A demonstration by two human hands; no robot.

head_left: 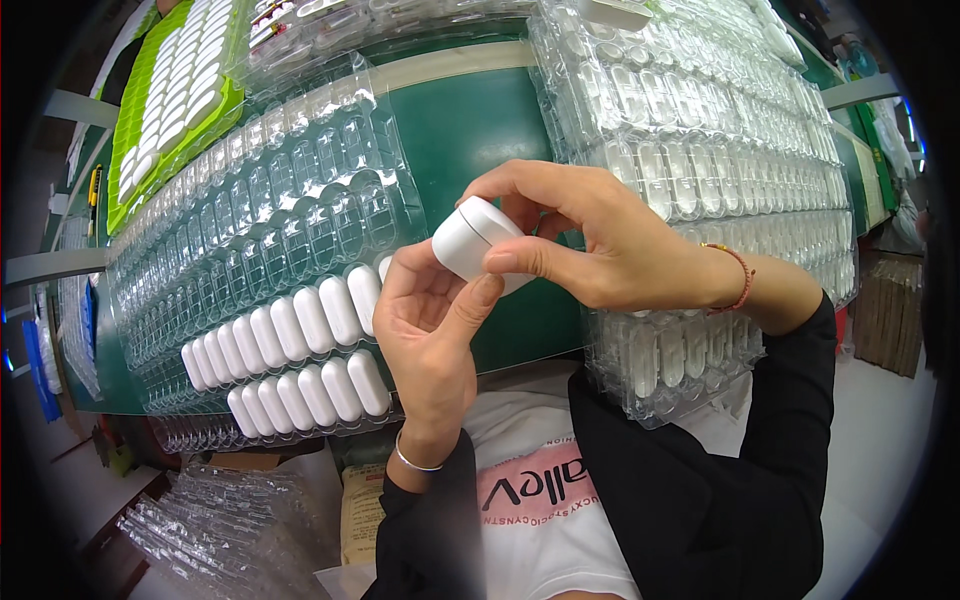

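Observation:
A white, rounded earbud charging case (464, 244) is held up over the green bench, its lid seam showing as a thin line. My left hand (436, 310) grips its lower left side, thumb and fingers closed on it. From the right, my right hand (575, 235) pinches the same case between thumb and fingers. Whether anything is inside the case cannot be seen. Just left of my left hand, a clear plastic tray (300, 200) holds two rows of white cases (290, 328) in its near slots; its farther slots show no cases.
Stacked clear trays (700, 150) with white pieces stand on the right. A lime-green tray (225, 100) of white cases lies far left. More clear trays (320, 40) sit at the back. Bundled clear plastic (230, 520) lies below the bench (470, 120) at lower left.

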